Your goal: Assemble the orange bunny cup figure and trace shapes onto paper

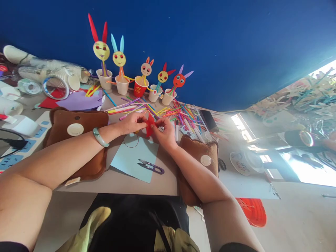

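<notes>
A small piece of red paper (150, 125) is pinched between both hands above the table. My left hand (133, 122) grips its left side with thumb and fingers. On its right side, my right hand (165, 132) has its fingertips closed on the same piece. Below the hands lies a sheet of light blue paper (136, 154), and thread snips (151, 166) rest on it. A thin dark loop (131, 146) shows at the top of the sheet, under my left hand.
Brown cushion-like pads (78, 147) lie under both forearms. Loose coloured sticks (181, 115) cover the table's back. Paper cups (122, 85) with rabbit-faced figures stand by the blue wall. A phone (209, 120), a power strip (28, 141) and a red bin (253, 211) are around.
</notes>
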Demonstrator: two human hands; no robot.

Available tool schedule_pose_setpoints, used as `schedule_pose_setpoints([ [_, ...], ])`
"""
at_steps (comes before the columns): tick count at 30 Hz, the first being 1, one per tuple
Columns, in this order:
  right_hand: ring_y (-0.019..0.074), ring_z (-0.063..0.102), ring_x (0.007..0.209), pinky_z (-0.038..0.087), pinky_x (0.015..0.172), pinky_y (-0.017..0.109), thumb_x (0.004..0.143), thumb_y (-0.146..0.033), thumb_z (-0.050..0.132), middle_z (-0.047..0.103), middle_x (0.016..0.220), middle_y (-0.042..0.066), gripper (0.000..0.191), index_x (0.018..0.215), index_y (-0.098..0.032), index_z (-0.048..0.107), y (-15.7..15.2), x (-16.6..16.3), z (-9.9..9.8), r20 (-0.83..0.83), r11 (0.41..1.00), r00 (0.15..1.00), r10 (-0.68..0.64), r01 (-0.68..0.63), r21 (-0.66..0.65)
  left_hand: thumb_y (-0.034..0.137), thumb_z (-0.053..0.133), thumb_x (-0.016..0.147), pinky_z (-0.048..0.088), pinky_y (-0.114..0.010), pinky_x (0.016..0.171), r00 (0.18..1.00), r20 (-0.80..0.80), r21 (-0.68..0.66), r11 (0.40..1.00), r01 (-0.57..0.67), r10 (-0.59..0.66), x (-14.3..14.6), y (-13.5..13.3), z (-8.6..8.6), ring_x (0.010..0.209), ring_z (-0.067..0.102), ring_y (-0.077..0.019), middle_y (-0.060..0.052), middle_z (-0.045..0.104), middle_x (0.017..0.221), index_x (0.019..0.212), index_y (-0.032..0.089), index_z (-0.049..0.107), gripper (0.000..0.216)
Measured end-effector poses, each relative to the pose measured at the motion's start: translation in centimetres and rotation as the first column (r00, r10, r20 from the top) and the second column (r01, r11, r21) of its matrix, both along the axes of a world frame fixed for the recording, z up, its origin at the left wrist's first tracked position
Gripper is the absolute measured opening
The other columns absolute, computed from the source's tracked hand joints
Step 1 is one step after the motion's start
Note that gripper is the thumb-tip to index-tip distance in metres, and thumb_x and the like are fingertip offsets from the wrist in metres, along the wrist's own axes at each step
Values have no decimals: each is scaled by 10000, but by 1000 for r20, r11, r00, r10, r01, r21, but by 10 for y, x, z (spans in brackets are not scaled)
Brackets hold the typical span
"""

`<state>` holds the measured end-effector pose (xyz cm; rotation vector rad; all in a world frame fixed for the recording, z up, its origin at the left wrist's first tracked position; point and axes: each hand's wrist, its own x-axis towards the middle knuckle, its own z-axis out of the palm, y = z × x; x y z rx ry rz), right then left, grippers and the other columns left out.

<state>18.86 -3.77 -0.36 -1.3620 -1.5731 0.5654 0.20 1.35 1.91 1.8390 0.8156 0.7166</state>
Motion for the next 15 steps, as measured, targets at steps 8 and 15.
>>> schedule_pose_setpoints([
  [8,167,592,730,502,693,311,755,-327,641,654,806,11,176,831,-230,515,0,0,-2,10,1000,1000,13,-13,-23,282,587,710,444,-243,614,986,-37,-9,987,-161,161,1,5,-6,636,556,-124,17,623,675,721,170,611,115],
  [15,169,585,715,488,690,306,774,-295,625,650,769,4,118,792,-231,528,-4,-2,-2,76,999,996,42,-39,-34,260,586,700,425,-239,598,970,-11,19,970,-244,244,0,8,-9,611,526,-118,33,580,636,674,186,568,80],
])
